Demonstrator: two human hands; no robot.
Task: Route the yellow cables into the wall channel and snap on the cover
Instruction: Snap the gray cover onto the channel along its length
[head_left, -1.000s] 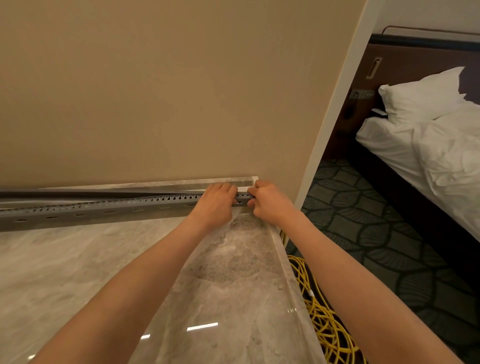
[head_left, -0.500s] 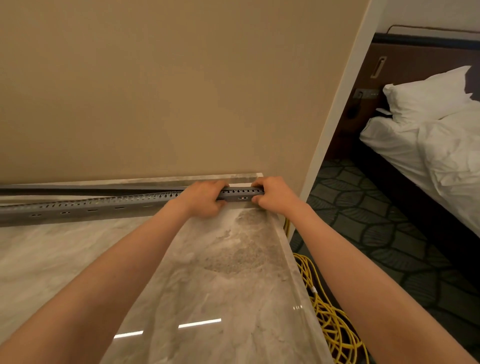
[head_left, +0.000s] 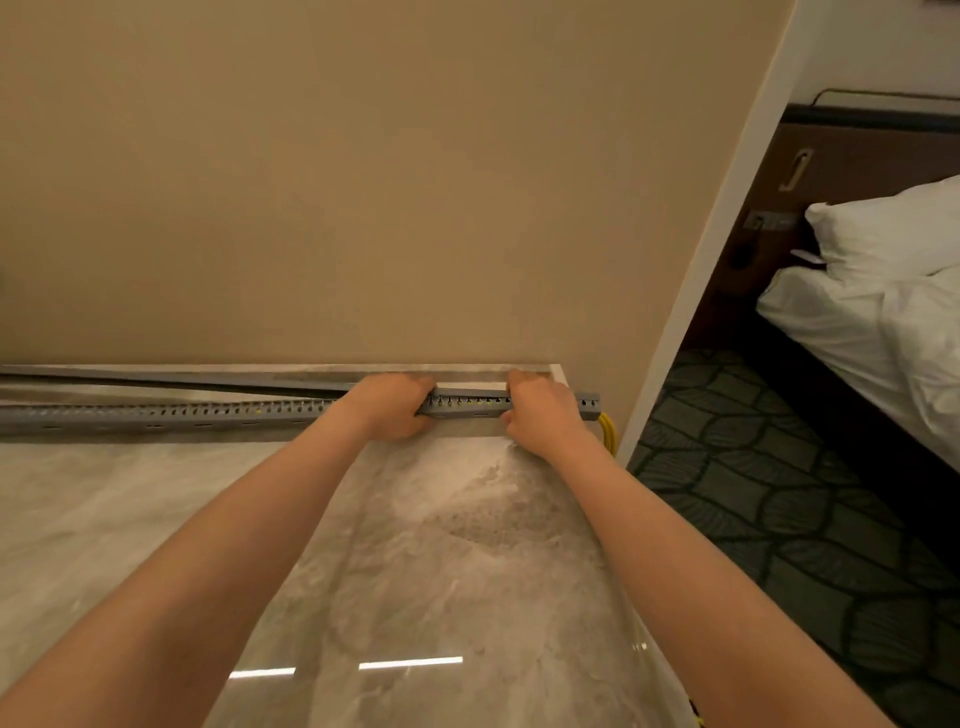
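In the middle of the frame, your left hand (head_left: 387, 408) and right hand (head_left: 545, 410) both curl tight around the gray channel (head_left: 467, 407) on the marble top (head_left: 441, 545) by the tan wall (head_left: 363, 182), with yellow cables (head_left: 609, 434) poking out its right end and a white bed (head_left: 857, 322) far right.

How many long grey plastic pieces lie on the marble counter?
2. The slotted grey plastic channel, gripped near its right end by left hand and right hand; the plain grey plastic cover strip behind it. None seems hidden.
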